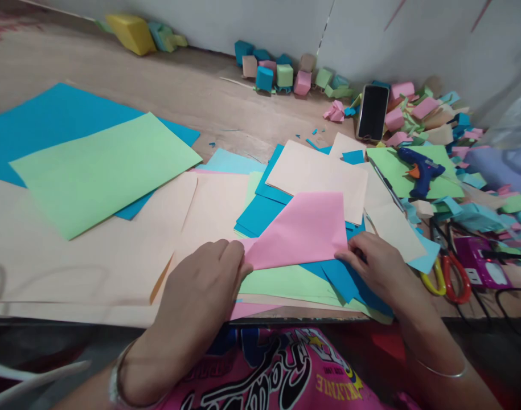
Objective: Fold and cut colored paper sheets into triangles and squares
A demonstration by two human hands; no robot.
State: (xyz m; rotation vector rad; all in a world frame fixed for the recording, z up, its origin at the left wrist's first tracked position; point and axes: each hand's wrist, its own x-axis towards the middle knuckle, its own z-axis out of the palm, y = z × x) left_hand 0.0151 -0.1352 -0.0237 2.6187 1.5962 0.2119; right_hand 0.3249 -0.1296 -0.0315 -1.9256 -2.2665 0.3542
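Note:
A folded sheet of pink paper [305,230] is held between my two hands, just above a pile of coloured sheets. My left hand [206,285] is closed on its left corner, with the fingertips partly hidden behind the knuckles. At the lower right corner, my right hand [373,262] pinches the paper between thumb and fingers. Beneath it lie blue paper [260,215], a light green sheet [286,282] and a cream sheet [320,173].
A phone [372,113] leans among small folded paper pieces at the back. To the right are a blue glue gun [422,168], scissors [455,278] and a purple power socket box [480,265] with cables. Large green [106,171] and blue sheets [68,117] cover the left side.

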